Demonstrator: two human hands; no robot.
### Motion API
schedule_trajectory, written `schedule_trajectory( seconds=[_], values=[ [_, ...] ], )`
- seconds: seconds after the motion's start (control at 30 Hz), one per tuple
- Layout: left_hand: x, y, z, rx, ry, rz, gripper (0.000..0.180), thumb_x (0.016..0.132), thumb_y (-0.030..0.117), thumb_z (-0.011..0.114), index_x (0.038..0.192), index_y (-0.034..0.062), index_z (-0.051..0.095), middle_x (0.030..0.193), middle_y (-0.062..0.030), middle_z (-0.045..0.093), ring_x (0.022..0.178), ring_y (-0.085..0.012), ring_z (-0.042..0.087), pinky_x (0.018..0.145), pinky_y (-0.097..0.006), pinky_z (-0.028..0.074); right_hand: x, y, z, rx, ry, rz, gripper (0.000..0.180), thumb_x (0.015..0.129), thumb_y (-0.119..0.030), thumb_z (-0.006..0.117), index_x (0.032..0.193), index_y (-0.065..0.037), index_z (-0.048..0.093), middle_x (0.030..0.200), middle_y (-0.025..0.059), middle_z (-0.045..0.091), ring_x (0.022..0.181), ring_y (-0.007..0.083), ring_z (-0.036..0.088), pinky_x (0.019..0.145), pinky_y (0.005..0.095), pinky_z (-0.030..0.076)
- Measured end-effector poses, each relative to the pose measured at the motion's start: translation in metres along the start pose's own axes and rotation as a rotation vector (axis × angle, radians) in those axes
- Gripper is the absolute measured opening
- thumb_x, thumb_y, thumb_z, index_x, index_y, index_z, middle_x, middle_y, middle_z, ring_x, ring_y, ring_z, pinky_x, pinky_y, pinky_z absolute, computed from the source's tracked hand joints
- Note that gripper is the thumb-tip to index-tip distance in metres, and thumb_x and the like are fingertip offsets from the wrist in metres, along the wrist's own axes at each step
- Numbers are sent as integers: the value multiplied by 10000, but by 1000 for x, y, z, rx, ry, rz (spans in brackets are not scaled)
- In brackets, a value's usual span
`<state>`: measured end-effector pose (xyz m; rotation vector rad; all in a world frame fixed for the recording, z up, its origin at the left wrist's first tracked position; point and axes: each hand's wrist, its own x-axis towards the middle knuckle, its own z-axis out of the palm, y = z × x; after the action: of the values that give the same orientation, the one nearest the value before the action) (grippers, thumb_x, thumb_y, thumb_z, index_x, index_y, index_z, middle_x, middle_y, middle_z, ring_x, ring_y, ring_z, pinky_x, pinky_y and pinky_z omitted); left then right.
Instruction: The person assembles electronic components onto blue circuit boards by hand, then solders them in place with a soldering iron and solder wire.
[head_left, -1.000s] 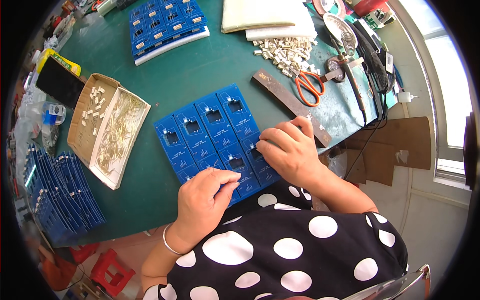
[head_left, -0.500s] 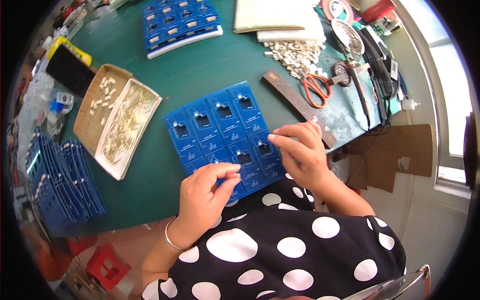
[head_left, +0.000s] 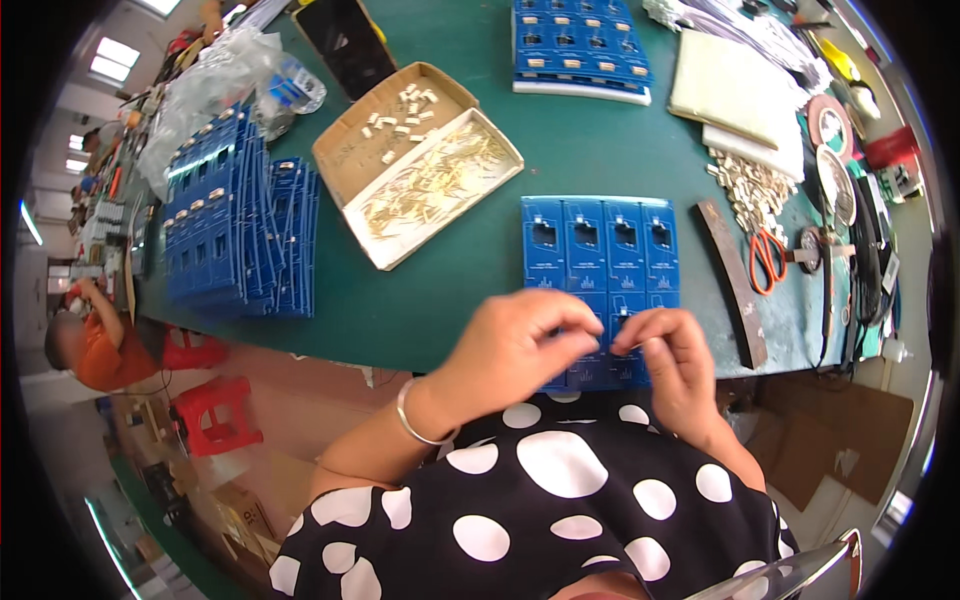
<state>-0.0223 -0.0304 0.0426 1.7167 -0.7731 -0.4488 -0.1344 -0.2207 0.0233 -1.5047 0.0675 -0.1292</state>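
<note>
A blue panel of printed circuit boards (head_left: 600, 240) lies flat on the green table in front of me, with dark square cut-outs in it. Over its near left part is my left hand (head_left: 525, 340), a bracelet on its wrist, thumb and fingers drawn together. My right hand (head_left: 675, 365) hovers at the near right part, its thumb and forefinger pinched. Anything between the fingertips of either hand is too small to make out. To the left, an open cardboard box (head_left: 385, 250) contains thin gold-coloured pins (head_left: 430, 185) and small white connectors (head_left: 405, 125).
Blue boards (head_left: 235, 230) stand in a leaning row at left; more boards (head_left: 580, 50) are stacked at the back. Loose white connectors (head_left: 745, 190), a dark metal bar (head_left: 730, 285), orange-handled scissors (head_left: 768, 262) and a soldering iron (head_left: 828, 310) lie right. Far left is a person in orange (head_left: 100, 345).
The view has swung left, so the table's things appear farther right. My hands have come closer together over the panel's near part.
</note>
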Motion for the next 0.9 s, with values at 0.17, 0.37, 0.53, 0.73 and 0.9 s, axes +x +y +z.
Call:
schedule_trajectory(
  seconds=[0.17,0.37,0.53,0.73,0.9],
  values=[
    [17,0,-106,-130,629,-78,163,965,76,591,1045,-38,675,911,-21,655,814,-50,573,719,-194,467,2,3,-30,36,260,62,39,1021,-67,477,1045,-36,481,916,65,541,826,125,537,802,262,446],
    [24,-43,-142,922,246,-293,272,772,130,655,1028,59,717,928,-135,645,880,-325,637,789,-392,515,-9,14,-39,-64,320,44,44,1014,-49,482,1052,-38,501,942,32,497,838,112,504,790,246,428],
    [23,-54,-129,1146,226,-121,235,760,132,641,970,53,709,908,-125,628,915,-319,621,813,-419,513,-10,15,-44,-56,313,41,52,1000,-18,480,1035,-44,509,967,30,491,854,112,501,796,244,424],
    [38,-71,-120,1378,185,-83,194,786,138,641,962,111,718,912,-84,648,924,-284,630,812,-402,518,-14,14,-54,-153,353,-39,87,981,17,473,1008,-48,524,992,44,495,865,119,505,805,240,421],
    [28,-84,-132,1419,285,96,100,822,141,627,892,144,698,904,-51,650,895,-264,634,771,-388,519,-5,3,-65,-717,249,-174,121,853,83,563,934,-4,586,934,129,550,900,292,564,812,358,462]
  ],
)
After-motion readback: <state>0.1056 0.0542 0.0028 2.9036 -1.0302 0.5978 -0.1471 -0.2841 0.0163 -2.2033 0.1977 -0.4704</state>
